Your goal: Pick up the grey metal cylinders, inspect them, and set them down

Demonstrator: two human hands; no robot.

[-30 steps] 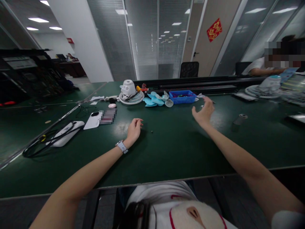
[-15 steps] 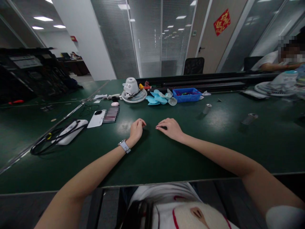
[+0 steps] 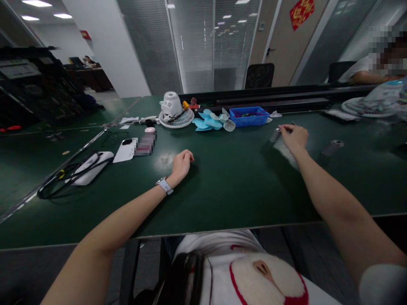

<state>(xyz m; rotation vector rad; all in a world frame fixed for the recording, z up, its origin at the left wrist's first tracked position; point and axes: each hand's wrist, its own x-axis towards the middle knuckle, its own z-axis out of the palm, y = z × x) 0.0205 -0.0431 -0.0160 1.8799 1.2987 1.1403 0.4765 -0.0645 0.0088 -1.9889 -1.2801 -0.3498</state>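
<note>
My right hand (image 3: 295, 136) reaches out over the green table (image 3: 229, 186), thumb and fingers pinched together at the top of a small grey metal cylinder (image 3: 274, 135). What the pinch holds is too small to make out. My left hand (image 3: 182, 163), a watch (image 3: 164, 185) on its wrist, rests on the table at the centre. Its fingers are curled under, so the palm is hidden.
A second grey cylinder (image 3: 330, 148) lies further right. At the back stand a white fan motor on a grille (image 3: 173, 112), blue fan blades (image 3: 206, 123) and a blue bin (image 3: 249, 115). A white phone (image 3: 125, 150) and a cabled white device (image 3: 87, 169) lie left. Another person (image 3: 365, 70) sits far right.
My right hand went from the far right to the table centre beside my left hand, then back out to the cylinder, now pinched. The left hand stayed put.
</note>
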